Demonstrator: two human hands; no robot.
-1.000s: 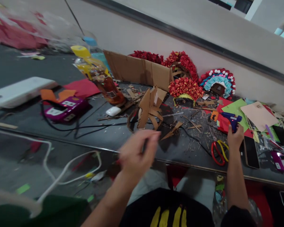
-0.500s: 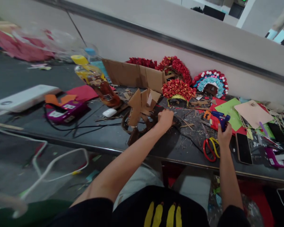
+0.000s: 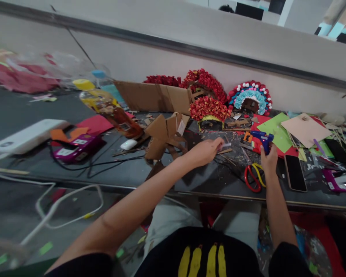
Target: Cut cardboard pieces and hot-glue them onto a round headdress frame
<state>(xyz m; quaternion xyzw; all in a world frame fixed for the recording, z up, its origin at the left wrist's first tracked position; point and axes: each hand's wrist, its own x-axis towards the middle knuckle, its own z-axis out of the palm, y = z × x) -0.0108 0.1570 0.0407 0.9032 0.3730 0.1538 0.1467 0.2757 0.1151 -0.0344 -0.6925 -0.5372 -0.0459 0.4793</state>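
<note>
Here the left hand (image 3: 209, 150) has its fingers closed in a pinch on a translucent glue stick (image 3: 226, 146) over the littered counter (image 3: 204, 181), while the right hand (image 3: 269, 157) wraps its fingers round the grip of the blue glue gun (image 3: 264, 138), beside the scissors (image 3: 252, 181).

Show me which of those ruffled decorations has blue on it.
The rightmost arch, beyond the glue gun in the right hand. Its blue bands and white balls set it apart; the other decorations look mostly red.
</note>
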